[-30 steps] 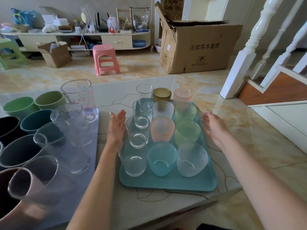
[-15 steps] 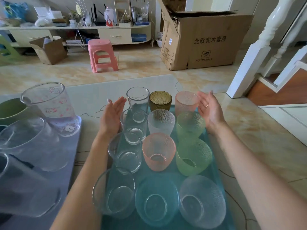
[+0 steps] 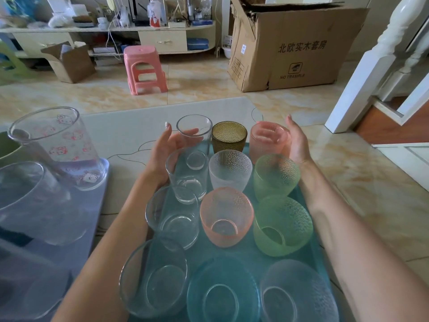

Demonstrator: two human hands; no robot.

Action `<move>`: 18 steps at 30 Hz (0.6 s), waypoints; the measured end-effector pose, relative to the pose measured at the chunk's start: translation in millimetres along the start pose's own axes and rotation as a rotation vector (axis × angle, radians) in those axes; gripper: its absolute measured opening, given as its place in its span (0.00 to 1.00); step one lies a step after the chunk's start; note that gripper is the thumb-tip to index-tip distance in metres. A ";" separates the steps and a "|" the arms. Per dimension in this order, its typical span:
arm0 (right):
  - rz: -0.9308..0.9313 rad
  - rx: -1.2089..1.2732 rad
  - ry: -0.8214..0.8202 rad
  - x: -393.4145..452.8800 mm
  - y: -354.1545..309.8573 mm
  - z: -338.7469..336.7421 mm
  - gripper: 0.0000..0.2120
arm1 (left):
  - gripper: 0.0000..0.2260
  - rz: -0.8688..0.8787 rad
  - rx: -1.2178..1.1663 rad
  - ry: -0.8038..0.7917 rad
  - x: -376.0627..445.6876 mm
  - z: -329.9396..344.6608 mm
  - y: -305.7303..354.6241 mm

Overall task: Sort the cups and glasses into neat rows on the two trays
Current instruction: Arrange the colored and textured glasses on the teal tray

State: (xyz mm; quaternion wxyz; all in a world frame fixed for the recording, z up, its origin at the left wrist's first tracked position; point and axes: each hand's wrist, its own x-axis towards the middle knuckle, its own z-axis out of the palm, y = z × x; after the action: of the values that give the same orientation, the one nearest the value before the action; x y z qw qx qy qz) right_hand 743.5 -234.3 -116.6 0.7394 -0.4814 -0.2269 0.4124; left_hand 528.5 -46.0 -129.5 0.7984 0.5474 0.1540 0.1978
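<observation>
A teal tray (image 3: 248, 255) holds glasses in three columns: clear ones on the left, textured coloured ones in the middle and on the right. My left hand (image 3: 162, 154) lies flat against the left side of the far clear glass (image 3: 193, 135) and the clear glass (image 3: 185, 175) behind it. My right hand (image 3: 297, 145) lies flat against the right side of the far pink glass (image 3: 267, 142). An amber glass (image 3: 228, 135) stands between those two. Both hands have their fingers straight. A purple tray (image 3: 92, 228) at the left carries large clear glasses, among them one printed with cats (image 3: 65, 147).
The trays sit on a pale table (image 3: 139, 126) above a tiled floor. A green cup (image 3: 7, 147) shows at the left edge. Beyond are a pink stool (image 3: 144, 68), a large cardboard box (image 3: 290, 47) and a white stair post (image 3: 371, 66).
Both hands slid forward along the teal tray's sides, from its middle rows to the far row, and closed in on the outer glasses. The view has come closer to the tray.
</observation>
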 end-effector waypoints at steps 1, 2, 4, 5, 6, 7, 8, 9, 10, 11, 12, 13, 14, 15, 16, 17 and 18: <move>-0.003 0.020 -0.003 0.6 0.9 -0.8 0.28 | 0.31 -0.001 0.008 -0.005 0.8 -0.2 -1.1; -0.009 0.025 -0.012 1.5 2.5 -2.4 0.27 | 0.31 0.001 0.020 -0.007 1.1 -0.2 -2.0; -0.019 -0.009 -0.042 1.5 3.5 -2.8 0.26 | 0.31 0.008 0.037 0.012 1.7 0.1 -3.3; -0.022 -0.039 -0.059 0.8 3.1 -1.8 0.25 | 0.31 0.008 0.039 0.015 2.3 0.1 -3.7; -0.026 -0.062 -0.073 1.1 3.2 -2.0 0.25 | 0.31 0.007 0.039 0.009 2.2 0.3 -3.0; -0.027 -0.065 -0.081 0.7 2.3 -1.0 0.26 | 0.31 0.002 0.036 0.004 2.1 1.0 -1.9; -0.023 -0.057 -0.087 1.2 1.7 -1.3 0.27 | 0.32 -0.007 0.033 0.002 1.7 1.5 -0.9; -0.016 -0.036 -0.093 1.1 0.2 -0.5 0.28 | 0.32 -0.020 0.030 -0.001 1.7 1.5 0.4; -0.006 -0.026 -0.099 1.7 -0.5 -1.0 0.28 | 0.32 -0.036 0.035 0.000 2.0 1.2 1.9; 0.008 -0.022 -0.108 1.4 -1.5 -0.5 0.29 | 0.33 -0.050 0.047 -0.003 2.9 1.5 3.5; 0.016 -0.031 -0.115 2.3 -1.7 -2.1 0.31 | 0.33 -0.058 0.062 -0.014 4.4 1.7 4.9; 0.025 -0.043 -0.127 2.9 -2.4 -3.1 0.32 | 0.34 -0.066 0.073 -0.026 6.0 2.2 6.1; 0.037 -0.062 -0.132 5.9 -2.6 -6.1 0.34 | 0.36 -0.073 0.086 -0.040 7.3 3.1 7.5; 0.060 -0.063 -0.143 8.7 -3.7 -7.2 0.36 | 0.39 -0.080 0.107 -0.050 9.4 3.6 9.2; 0.091 -0.060 -0.153 12.9 -4.9 -8.6 0.37 | 0.41 -0.083 0.138 -0.061 11.4 4.0 11.5; 0.134 -0.046 -0.177 16.8 -6.5 -8.9 0.39 | 0.43 -0.087 0.162 -0.071 13.0 5.8 14.2; 0.178 -0.040 -0.204 21.1 -7.9 -10.0 0.41 | 0.44 -0.099 0.181 -0.076 14.9 7.2 17.1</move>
State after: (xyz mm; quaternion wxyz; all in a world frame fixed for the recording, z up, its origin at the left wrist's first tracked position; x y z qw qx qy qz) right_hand 765.7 -223.6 -115.2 0.6631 -0.4700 -0.2655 0.5185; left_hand 542.3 -39.1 -111.5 0.7599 0.6160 0.1677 0.1225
